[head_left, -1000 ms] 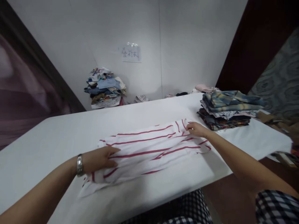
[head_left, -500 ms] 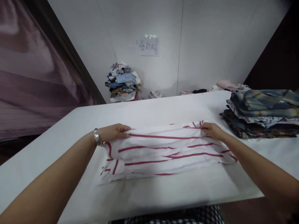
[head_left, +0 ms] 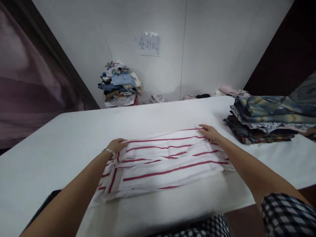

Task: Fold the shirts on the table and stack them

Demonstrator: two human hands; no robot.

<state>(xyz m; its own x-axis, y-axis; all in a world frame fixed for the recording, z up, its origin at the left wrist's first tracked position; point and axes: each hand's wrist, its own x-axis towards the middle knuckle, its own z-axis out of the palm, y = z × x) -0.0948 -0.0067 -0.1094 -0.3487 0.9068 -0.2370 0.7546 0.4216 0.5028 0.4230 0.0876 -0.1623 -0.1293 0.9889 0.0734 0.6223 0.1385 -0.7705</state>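
You had a red-striped white shirt (head_left: 163,161) lying folded into a long, layered band across the middle of the white worktop (head_left: 158,113), toward the edge nearest you. Its folds were too overlapped for me to make out a collar or cuffs with any confidence. Your left hand (head_left: 117,145), with a silver bracelet (head_left: 108,151) at the wrist, sat at the upper left of the band, fingers lightly curled against the cloth; I couldn't tell whether they were pinching it. Your right hand (head_left: 211,133) lay on the upper right part, fingers open and spread on top of the fabric.

The cloth looked thin, light and soft, so it would probably slump and slide rather than hold a shape. The long upper folded edge looked like the surest place to take hold, with both hands well apart.

To the right stood a stack of folded patterned garments (head_left: 261,121) on the worktop. Beyond it, a heap of mixed clothes (head_left: 119,85) leaned against the wall, beneath a paper notice (head_left: 149,44) taped there.
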